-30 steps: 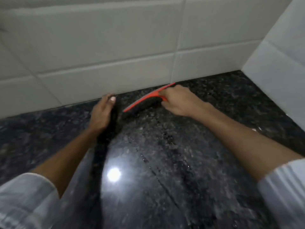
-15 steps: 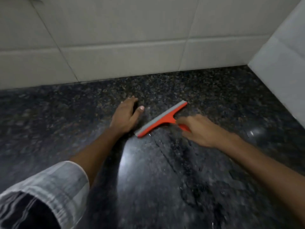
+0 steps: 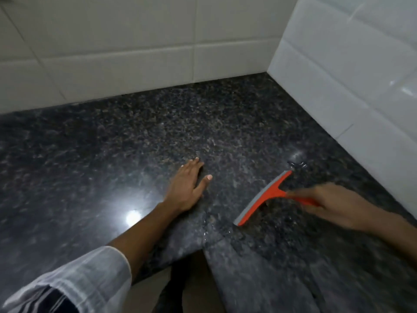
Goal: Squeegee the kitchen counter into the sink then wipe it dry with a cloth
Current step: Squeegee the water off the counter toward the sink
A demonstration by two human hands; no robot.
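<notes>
A red squeegee point(image 3: 268, 195) with a grey rubber blade lies tilted on the dark speckled granite counter point(image 3: 135, 141), its blade running from lower left to upper right. My right hand point(image 3: 334, 204) grips its red handle from the right and is blurred by motion. My left hand point(image 3: 187, 188) rests flat on the counter to the left of the squeegee, fingers together, holding nothing. Small water droplets point(image 3: 297, 164) shine just past the blade's far tip and near the counter's front edge. No sink and no cloth are in view.
White tiled walls point(image 3: 135, 53) close the counter at the back and on the right point(image 3: 349, 75), meeting in a corner. The counter's front edge point(image 3: 180, 256) runs below my left forearm, with the floor and my legs beneath it.
The squeegee and my right hand have pulled back from the rear wall toward me and to the right. My left hand slid back along with them and stays flat.
</notes>
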